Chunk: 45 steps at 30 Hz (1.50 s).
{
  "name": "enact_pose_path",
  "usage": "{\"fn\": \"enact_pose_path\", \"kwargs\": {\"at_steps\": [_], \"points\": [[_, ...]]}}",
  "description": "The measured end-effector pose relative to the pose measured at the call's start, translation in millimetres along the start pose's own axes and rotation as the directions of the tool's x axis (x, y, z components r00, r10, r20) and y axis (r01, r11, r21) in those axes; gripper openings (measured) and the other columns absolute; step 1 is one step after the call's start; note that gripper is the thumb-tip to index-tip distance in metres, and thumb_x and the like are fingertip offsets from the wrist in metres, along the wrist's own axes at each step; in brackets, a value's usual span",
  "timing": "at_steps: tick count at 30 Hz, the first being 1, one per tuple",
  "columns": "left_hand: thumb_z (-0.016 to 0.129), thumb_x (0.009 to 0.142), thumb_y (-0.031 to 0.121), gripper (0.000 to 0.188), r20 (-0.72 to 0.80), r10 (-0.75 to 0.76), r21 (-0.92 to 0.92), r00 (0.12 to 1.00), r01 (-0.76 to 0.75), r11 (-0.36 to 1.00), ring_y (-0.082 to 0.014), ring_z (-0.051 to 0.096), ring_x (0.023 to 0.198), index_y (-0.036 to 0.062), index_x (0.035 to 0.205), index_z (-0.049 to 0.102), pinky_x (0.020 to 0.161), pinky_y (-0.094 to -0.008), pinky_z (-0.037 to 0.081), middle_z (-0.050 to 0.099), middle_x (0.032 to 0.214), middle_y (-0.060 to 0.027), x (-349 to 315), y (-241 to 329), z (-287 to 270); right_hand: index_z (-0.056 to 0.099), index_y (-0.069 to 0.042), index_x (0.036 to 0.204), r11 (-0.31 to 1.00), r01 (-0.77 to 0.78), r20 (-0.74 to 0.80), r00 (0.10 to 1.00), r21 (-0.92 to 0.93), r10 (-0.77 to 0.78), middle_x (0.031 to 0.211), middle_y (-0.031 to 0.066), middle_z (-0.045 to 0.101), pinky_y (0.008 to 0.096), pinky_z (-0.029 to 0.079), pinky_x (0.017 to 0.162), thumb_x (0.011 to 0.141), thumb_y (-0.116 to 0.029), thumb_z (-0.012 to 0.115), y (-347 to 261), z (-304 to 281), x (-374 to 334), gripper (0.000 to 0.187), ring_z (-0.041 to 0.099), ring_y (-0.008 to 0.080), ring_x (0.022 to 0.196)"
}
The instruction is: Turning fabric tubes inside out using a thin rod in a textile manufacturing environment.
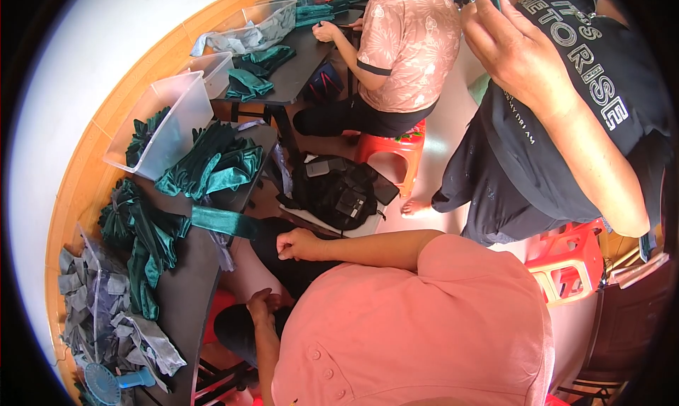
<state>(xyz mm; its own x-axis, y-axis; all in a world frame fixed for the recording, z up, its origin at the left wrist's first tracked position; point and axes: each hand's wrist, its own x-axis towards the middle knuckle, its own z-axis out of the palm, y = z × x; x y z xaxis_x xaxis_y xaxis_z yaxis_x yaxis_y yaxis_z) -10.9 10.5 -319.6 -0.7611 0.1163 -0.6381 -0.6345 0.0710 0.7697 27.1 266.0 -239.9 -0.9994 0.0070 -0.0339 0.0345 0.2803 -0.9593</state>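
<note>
My right hand [300, 245] rests over my dark-trousered thigh with its fingers curled in; nothing shows in them. Lower down, my left hand [262, 305] lies in shadow by my other knee, its fingers loosely laid and holding nothing visible. Nearest to my right hand is a dark green velvet strip [223, 221] that reaches over the table edge toward my lap. A bunch of green velvet pieces [141, 225] is heaped on the dark table [185, 282] beside it.
A clear bin [185, 95] and more velvet pieces [216, 162] sit farther along. Grey cloth scraps [78, 293] and a small blue fan [104, 385] lie at left. A seated person [410, 49], a standing person [566, 102], red stools [403, 151] and a black bag [339, 194] surround me.
</note>
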Motion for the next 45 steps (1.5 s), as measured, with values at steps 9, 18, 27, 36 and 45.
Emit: {"fn": "enact_pose_path", "kwargs": {"at_steps": [9,18,27,36,45], "points": [[0.058,0.083,0.007,0.016,-0.004,0.014,0.022,1.0,-0.014,1.0,-0.0246,0.06,0.045,-0.0025,0.093,0.065,0.039,-0.0312,0.046,0.066,0.066,-0.0174,0.3,-1.0,-0.3,0.064,-0.008,0.081,0.999,-0.001,-0.003,1.0,0.04,0.001,0.068,0.0023,0.064,0.0305,0.048,0.052,0.075,-0.019,0.074,1.2,0.0,-0.3,0.016,0.06,0.0143,0.052],[0.059,0.083,0.008,0.019,0.03,0.013,0.013,0.999,-0.013,1.0,-0.0278,0.059,0.047,-0.0027,0.098,0.062,0.041,-0.0354,0.045,0.066,0.068,-0.0194,5.3,-5.2,-6.0,0.064,-0.008,0.081,0.999,0.005,-0.001,1.0,0.032,-0.005,0.068,0.0027,0.065,0.0312,0.048,0.052,0.074,-0.019,0.074,2.4,1.2,0.7,0.016,0.061,0.0148,0.052],[0.06,0.082,0.009,0.018,0.022,0.001,0.024,1.0,-0.001,1.0,-0.0267,0.059,0.047,-0.0016,0.097,0.062,0.041,-0.0348,0.046,0.066,0.068,-0.0185,2.4,-2.4,-2.5,0.065,-0.008,0.081,0.999,0.02,-0.007,1.0,0.025,-0.02,0.069,0.0029,0.065,0.0311,0.048,0.052,0.074,-0.02,0.074,3.8,-0.1,0.4,0.016,0.061,0.015,0.053],[0.059,0.082,0.01,0.017,0.027,0.019,0.032,0.999,-0.02,0.999,-0.0262,0.059,0.047,-0.0015,0.095,0.062,0.042,-0.0343,0.047,0.066,0.069,-0.0181,4.6,-4.5,-5.6,0.064,-0.008,0.079,1.0,0.005,-0.005,1.0,0.023,-0.004,0.066,0.0025,0.064,0.0311,0.048,0.052,0.074,-0.019,0.074,0.8,0.7,0.2,0.016,0.061,0.0148,0.053],[0.057,0.084,0.007,0.017,0.017,0.016,0.009,1.0,-0.016,1.0,-0.0244,0.06,0.046,-0.0028,0.096,0.064,0.04,-0.0307,0.045,0.067,0.067,-0.0173,-1.5,0.2,-1.0,0.062,-0.008,0.081,1.0,-0.001,0.006,1.0,0.015,0.001,0.067,0.0022,0.063,0.0298,0.047,0.052,0.077,-0.02,0.072,2.0,0.6,1.1,0.016,0.058,0.0132,0.051]]}}
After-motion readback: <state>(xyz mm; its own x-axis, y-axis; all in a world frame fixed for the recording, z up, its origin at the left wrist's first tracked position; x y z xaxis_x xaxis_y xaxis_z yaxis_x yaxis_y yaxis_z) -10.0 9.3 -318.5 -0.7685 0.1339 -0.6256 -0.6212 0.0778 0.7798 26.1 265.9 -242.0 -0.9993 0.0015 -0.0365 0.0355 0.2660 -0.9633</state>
